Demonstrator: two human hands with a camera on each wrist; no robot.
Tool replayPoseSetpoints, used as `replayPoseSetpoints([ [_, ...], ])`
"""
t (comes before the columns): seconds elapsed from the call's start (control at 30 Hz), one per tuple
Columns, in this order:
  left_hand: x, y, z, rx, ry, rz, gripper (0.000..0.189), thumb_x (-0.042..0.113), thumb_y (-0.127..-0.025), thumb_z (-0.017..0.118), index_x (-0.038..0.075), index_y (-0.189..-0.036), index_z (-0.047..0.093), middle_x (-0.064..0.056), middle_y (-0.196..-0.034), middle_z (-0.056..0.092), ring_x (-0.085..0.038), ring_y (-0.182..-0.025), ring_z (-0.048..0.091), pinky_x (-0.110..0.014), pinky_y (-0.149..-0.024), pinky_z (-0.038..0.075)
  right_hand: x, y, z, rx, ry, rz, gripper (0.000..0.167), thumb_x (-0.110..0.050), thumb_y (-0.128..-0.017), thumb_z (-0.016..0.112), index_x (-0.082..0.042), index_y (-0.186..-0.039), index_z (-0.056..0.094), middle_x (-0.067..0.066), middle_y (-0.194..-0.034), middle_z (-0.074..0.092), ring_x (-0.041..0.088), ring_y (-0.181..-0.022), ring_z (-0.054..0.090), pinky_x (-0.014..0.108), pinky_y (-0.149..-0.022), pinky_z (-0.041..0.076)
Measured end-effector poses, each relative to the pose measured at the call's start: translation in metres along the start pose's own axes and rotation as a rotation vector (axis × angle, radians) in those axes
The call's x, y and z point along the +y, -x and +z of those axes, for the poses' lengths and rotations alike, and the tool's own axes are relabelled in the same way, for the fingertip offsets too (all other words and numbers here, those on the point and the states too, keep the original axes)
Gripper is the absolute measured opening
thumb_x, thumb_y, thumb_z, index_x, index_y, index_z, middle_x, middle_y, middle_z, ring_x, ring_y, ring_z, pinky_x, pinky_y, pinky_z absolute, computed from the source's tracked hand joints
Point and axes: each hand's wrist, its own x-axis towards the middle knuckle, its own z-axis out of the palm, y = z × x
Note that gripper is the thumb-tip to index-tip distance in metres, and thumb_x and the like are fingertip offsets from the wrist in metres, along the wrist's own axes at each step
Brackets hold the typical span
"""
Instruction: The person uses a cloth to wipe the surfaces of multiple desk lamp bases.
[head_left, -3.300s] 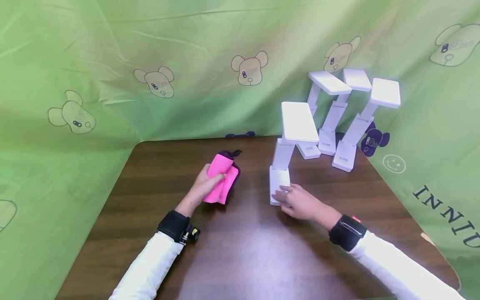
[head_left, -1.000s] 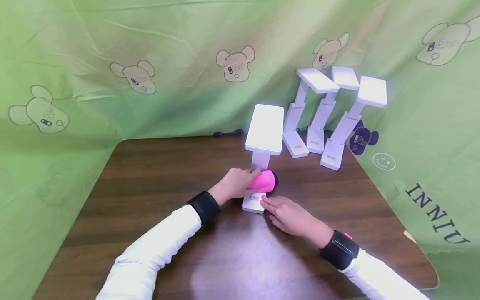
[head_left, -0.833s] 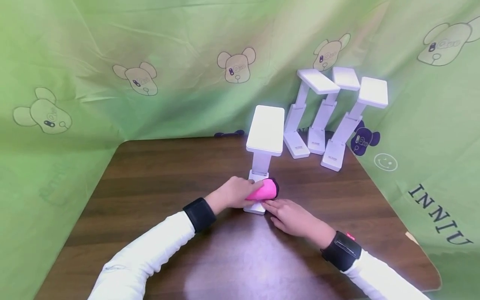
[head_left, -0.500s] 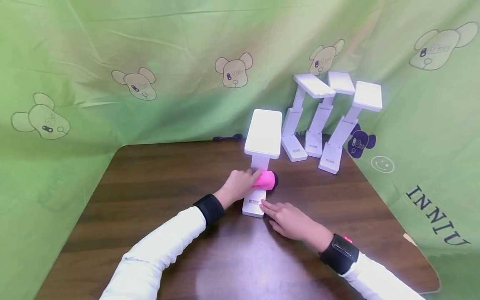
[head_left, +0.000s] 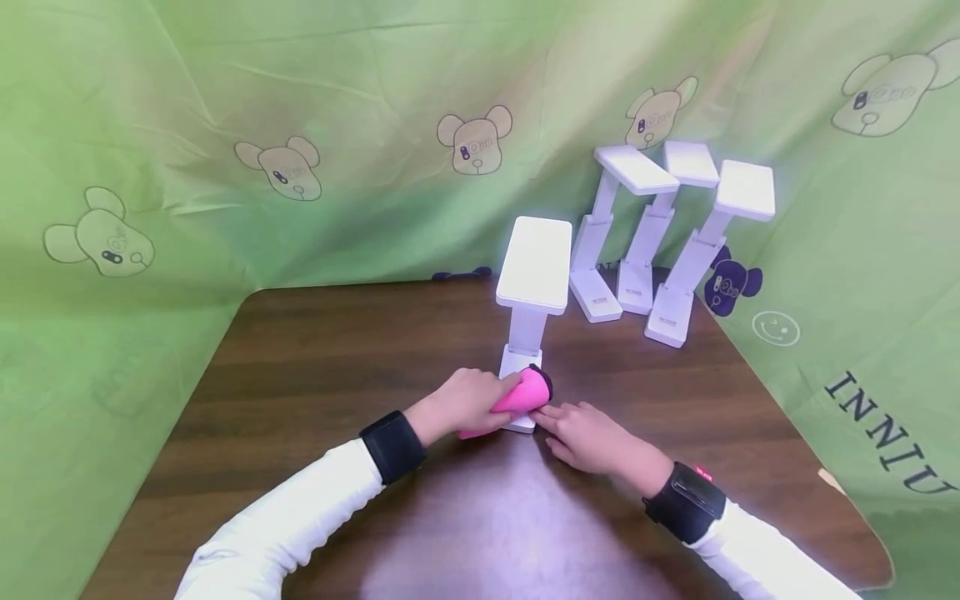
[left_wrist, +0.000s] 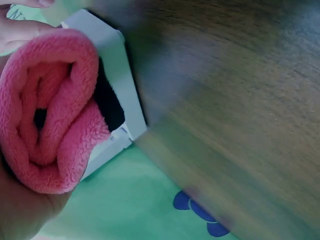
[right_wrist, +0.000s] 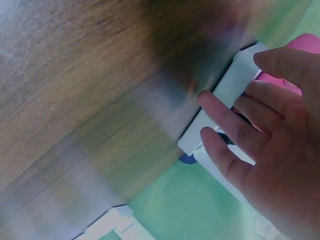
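A pink cloth with dark edging, rolled and folded, is gripped in my left hand, which presses it over the base of a white folding desk lamp. In the left wrist view the fluffy folds of the cloth cover part of the lamp's base. The fingers of my right hand are extended, with the fingertips right at the base's right side. From the right wrist view, that hand lies against the lamp base, holding nothing.
Three more white lamps stand with unfolded arms at the back right of the brown wooden table. A green curtain printed with bear heads hangs behind and around the table. Black bands circle both wrists.
My left hand has brought the cloth from the left onto the lamp base, then moved it up and down along it. The lamp has shifted left. My right hand stays at the base.
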Motion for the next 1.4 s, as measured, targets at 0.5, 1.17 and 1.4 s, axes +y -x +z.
replayPoseSetpoints([
  [0.5, 0.002, -0.033, 0.016, 0.116, -0.217, -0.032, 0.051, 0.048, -0.095, 0.067, 0.017, -0.134, 0.056, -0.002, -0.085, 0.069, -0.016, -0.066, 0.064, -0.024, -0.059, 0.054, -0.01, -0.001, 0.009, 0.001, 0.033, -0.007, 0.056, -0.022, -0.093, 0.075, -0.007, -0.144, 0.057, 0.009, -0.145, 0.058, 0.029, -0.115, 0.067, 0.049, -0.086, 0.057],
  [1.17, -0.037, -0.022, 0.003, 0.256, 0.453, -0.614, 0.048, 0.036, -0.091, 0.069, 0.0, -0.12, 0.056, -0.016, -0.098, 0.063, -0.027, -0.087, 0.062, -0.039, -0.07, 0.055, 0.028, -0.025, -0.014, 0.111, -0.145, -0.043, 0.038, -0.016, -0.091, 0.077, 0.002, -0.124, 0.069, 0.016, -0.117, 0.071, 0.027, -0.105, 0.064, 0.044, -0.095, 0.055],
  [1.4, -0.039, -0.041, 0.016, 0.226, 0.588, -0.72, 0.066, 0.034, -0.091, 0.07, -0.003, -0.137, 0.039, -0.024, -0.109, 0.064, -0.034, -0.091, 0.066, -0.044, -0.078, 0.056, 0.056, -0.037, -0.007, -0.021, -0.246, 0.155, 0.088, -0.043, -0.086, 0.08, 0.005, -0.149, 0.043, 0.026, -0.154, 0.042, 0.041, -0.141, 0.044, 0.053, -0.113, 0.038],
])
